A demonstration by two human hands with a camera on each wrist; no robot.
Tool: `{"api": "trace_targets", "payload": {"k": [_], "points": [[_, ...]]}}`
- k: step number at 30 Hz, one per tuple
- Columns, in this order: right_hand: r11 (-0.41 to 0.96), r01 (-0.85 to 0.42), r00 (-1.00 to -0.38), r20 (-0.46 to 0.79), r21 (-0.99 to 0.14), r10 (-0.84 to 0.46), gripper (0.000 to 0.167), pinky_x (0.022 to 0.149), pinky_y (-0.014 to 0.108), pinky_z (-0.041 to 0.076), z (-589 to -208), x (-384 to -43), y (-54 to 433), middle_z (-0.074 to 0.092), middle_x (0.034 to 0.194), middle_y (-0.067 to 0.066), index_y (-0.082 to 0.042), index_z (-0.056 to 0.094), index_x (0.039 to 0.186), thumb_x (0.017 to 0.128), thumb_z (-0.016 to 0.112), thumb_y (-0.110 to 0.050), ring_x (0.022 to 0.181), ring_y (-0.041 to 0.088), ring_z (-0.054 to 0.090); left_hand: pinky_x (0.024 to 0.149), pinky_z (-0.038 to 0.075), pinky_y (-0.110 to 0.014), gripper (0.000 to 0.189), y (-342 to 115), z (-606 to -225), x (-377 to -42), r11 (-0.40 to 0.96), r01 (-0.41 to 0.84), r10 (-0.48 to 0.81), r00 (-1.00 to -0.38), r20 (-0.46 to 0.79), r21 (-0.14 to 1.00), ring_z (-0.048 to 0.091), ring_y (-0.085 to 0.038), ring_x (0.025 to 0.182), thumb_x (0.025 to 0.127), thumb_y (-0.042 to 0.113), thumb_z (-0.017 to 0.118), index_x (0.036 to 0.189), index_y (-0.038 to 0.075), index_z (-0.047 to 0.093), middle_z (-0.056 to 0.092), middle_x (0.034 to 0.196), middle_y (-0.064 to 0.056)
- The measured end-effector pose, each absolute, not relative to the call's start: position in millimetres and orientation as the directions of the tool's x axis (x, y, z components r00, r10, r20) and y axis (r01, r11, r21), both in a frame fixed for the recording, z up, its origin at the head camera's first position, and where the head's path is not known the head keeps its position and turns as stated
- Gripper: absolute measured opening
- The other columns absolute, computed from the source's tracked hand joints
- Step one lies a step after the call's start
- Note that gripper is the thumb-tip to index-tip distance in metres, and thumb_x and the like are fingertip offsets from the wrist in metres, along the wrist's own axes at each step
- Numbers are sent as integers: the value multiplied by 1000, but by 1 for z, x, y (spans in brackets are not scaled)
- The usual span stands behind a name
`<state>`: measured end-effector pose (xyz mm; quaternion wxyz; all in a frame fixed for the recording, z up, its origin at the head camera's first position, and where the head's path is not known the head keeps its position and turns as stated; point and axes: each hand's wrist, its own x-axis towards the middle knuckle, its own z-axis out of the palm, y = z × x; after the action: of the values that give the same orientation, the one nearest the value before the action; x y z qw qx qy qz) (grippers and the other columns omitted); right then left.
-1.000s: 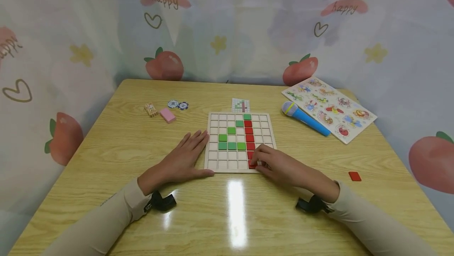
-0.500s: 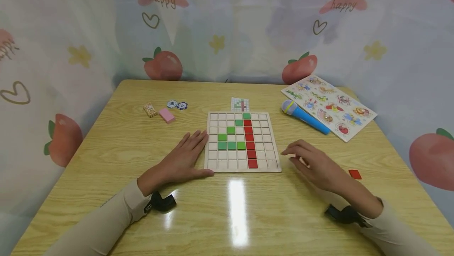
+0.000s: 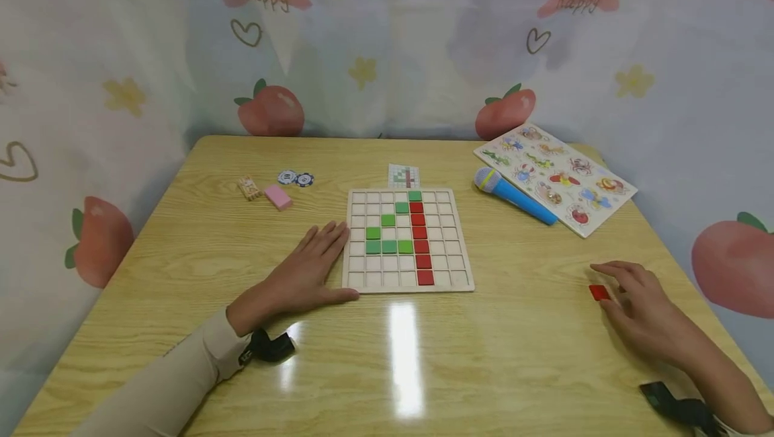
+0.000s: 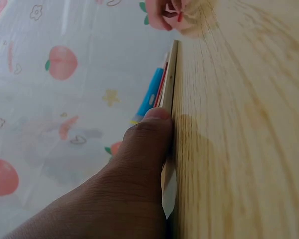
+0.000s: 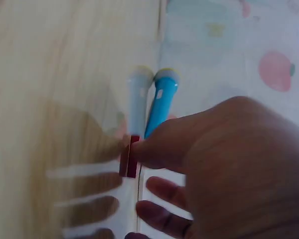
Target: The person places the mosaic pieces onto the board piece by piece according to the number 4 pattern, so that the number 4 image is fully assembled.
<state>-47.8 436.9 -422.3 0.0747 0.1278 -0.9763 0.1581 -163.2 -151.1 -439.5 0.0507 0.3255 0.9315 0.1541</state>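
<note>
My left hand [image 3: 296,279] lies flat on the table with its fingers straight. Its fingertips and thumb touch the left side and front corner of a wooden grid board [image 3: 444,286]. Set into the board's squares are a column of red tiles [image 3: 420,247] and several green tiles [image 3: 389,247]. Far to the right, my right hand [image 3: 653,319] hovers over a loose red square tile [image 3: 598,292]. Its thumb is at the near edge of this tile, and the index finger arches above, apart from it. The right wrist view shows the thumb against the red tile [image 5: 133,158].
Behind the board lies a small pattern card [image 3: 404,175]. A blue toy microphone [image 3: 523,202] and an animal puzzle board [image 3: 580,185] lie at the back right. Poker chips [image 3: 296,178], a pink block [image 3: 278,197] and a small patterned packet [image 3: 248,187] lie at the back left.
My right hand has let go of the lowest red tile on the board and moved right to the loose red tile. My left hand has stayed at the board's edge.
</note>
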Motion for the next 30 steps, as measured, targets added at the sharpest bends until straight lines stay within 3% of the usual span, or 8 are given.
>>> {"api": "trace_targets", "payload": {"k": [2,6,9,14,17,23,26,30], "points": [[913,-288,-951,194,-289,-239,63,75,6,35,-425,-49,438,53,138,25,-3,57,146,88,77,6,108,14,46,140,8,-55,119,-152,-439,-163,740,592,622,-783,10,320,10,-33,170,90,78,65,171,5,18,15,181,-11],[899,-333,-930,257,-284,-263,55,74,1,39,-427,-53,436,59,125,17,-5,63,135,85,76,14,99,-10,41,139,8,-56,118,-152,-440,-164,737,597,624,-781,18,318,11,-33,170,91,78,64,171,5,18,15,181,-12],[895,-347,-922,279,-281,-270,50,72,3,40,-427,-55,432,61,117,13,-5,67,128,84,75,17,96,-15,42,139,9,-56,118,-153,-440,-163,738,595,623,-782,19,318,11,-34,170,91,78,64,171,5,18,15,181,-12],[894,-333,-930,260,-300,-259,38,65,9,40,-421,-59,419,63,108,8,-6,70,122,89,77,11,87,-11,45,139,9,-56,118,-153,-440,-162,737,598,626,-779,14,315,10,-33,170,91,79,63,171,5,17,14,181,-11],[871,-386,-909,283,-303,-305,37,63,12,40,-414,-69,400,64,105,2,-8,71,119,87,80,8,85,-7,46,139,9,-56,118,-154,-441,-162,734,603,631,-776,17,313,10,-33,170,91,79,63,171,5,18,14,181,-11],[733,-637,-759,362,-240,-541,44,69,14,49,-393,-106,340,66,110,-1,-9,73,114,77,87,10,90,6,58,139,8,-56,119,-154,-445,-164,732,604,631,-775,20,315,10,-33,170,90,81,62,171,5,18,15,181,-11],[681,-691,-719,325,-241,-614,35,72,18,54,-386,-126,306,66,110,0,-9,75,112,82,86,6,95,10,62,140,7,-54,120,-154,-444,-163,738,600,628,-778,9,308,9,-31,170,90,82,61,171,6,16,13,182,-9],[679,-664,-743,176,-312,-645,23,76,24,58,-384,-149,264,65,115,1,-11,76,117,95,80,-6,99,11,61,140,4,-51,120,-153,-443,-164,746,592,622,-783,-2,304,7,-29,170,90,83,59,172,8,14,11,182,-7]]}}
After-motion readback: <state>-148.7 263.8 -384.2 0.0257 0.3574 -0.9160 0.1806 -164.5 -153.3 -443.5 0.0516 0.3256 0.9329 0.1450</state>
